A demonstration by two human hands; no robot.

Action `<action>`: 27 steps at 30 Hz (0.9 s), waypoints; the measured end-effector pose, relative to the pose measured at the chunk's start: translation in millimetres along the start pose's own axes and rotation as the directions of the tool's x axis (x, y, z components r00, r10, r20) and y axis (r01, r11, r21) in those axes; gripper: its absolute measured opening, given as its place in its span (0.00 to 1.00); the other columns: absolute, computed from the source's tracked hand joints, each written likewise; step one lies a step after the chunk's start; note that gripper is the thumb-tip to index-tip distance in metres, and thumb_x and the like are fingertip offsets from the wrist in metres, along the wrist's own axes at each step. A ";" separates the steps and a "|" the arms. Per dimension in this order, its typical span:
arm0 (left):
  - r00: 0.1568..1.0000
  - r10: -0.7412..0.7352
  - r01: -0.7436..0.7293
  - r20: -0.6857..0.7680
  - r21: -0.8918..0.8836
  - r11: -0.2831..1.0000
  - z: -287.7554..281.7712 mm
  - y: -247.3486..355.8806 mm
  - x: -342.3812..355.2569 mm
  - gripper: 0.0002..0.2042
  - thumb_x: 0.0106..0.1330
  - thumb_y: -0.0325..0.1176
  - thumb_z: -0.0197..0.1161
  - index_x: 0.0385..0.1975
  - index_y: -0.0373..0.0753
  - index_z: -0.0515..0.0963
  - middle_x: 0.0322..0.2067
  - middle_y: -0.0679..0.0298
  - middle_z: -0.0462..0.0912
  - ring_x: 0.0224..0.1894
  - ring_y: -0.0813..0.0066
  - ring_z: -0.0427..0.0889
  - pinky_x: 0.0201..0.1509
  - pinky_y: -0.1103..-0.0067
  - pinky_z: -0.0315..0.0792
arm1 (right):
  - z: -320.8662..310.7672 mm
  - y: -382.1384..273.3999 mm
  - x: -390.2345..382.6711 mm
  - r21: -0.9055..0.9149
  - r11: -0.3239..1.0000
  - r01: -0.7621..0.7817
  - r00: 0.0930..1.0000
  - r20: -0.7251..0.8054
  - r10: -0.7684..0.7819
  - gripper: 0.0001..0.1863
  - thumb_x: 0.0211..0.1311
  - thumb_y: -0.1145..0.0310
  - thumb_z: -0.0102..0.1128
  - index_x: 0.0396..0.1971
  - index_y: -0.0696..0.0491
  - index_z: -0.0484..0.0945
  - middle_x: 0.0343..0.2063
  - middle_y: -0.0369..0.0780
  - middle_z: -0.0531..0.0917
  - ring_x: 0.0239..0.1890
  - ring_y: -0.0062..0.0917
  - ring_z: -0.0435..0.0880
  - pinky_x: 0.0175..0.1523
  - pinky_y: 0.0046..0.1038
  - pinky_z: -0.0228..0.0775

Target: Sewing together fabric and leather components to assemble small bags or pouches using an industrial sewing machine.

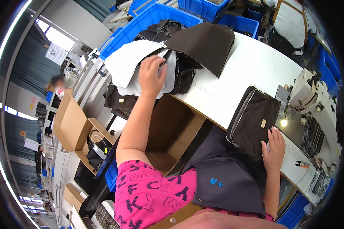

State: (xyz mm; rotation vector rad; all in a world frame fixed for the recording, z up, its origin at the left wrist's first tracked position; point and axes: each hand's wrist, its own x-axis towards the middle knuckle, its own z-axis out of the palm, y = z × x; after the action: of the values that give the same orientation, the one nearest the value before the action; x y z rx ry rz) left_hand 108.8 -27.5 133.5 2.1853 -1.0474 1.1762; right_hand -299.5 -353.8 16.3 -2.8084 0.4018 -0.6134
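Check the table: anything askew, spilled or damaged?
No spill or damage that I can make out. Askew: the white piece lies crooked over grey pieces by the left hand, and the dark pouch under the right hand juts past the table edge.

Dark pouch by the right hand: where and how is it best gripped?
Probably pinch the pouch above and below at its near edge, from the person's side: it lies flat, and that edge seems to overhang the table. The right hand touches its right side.
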 end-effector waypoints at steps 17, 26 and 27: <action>0.714 0.356 -0.461 0.603 0.023 0.887 133.5 80.4 12.0 0.24 0.57 0.41 0.77 0.56 0.50 0.82 0.66 0.69 0.73 0.77 0.65 0.59 0.73 0.44 0.54 | -5.2 -3.4 3.0 0.010 1.000 -0.018 1.000 -0.021 0.018 0.27 0.61 0.65 0.70 0.60 0.56 0.79 0.65 0.43 0.78 0.69 0.41 0.72 0.72 0.43 0.63; 0.703 0.297 -0.341 0.646 -0.060 0.938 137.3 74.1 25.4 0.22 0.54 0.42 0.79 0.50 0.52 0.85 0.64 0.70 0.77 0.75 0.64 0.62 0.73 0.43 0.56 | -7.3 -3.7 4.8 0.027 0.999 -0.021 1.000 -0.018 0.021 0.27 0.60 0.65 0.71 0.59 0.56 0.79 0.64 0.44 0.78 0.69 0.42 0.72 0.71 0.44 0.63; 0.707 0.295 -0.336 0.643 -0.061 0.940 137.0 73.0 26.4 0.21 0.54 0.42 0.79 0.50 0.52 0.85 0.63 0.70 0.78 0.75 0.64 0.63 0.72 0.44 0.56 | -7.0 -3.6 4.5 0.035 0.999 -0.027 0.999 -0.017 0.027 0.27 0.60 0.65 0.71 0.59 0.56 0.79 0.64 0.44 0.78 0.69 0.43 0.72 0.71 0.44 0.63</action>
State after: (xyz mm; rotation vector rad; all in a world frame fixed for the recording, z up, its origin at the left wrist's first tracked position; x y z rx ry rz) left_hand 129.7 -175.5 84.0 2.6055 -1.7463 0.5464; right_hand -297.9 -353.0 25.2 -2.7615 0.4277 -0.6341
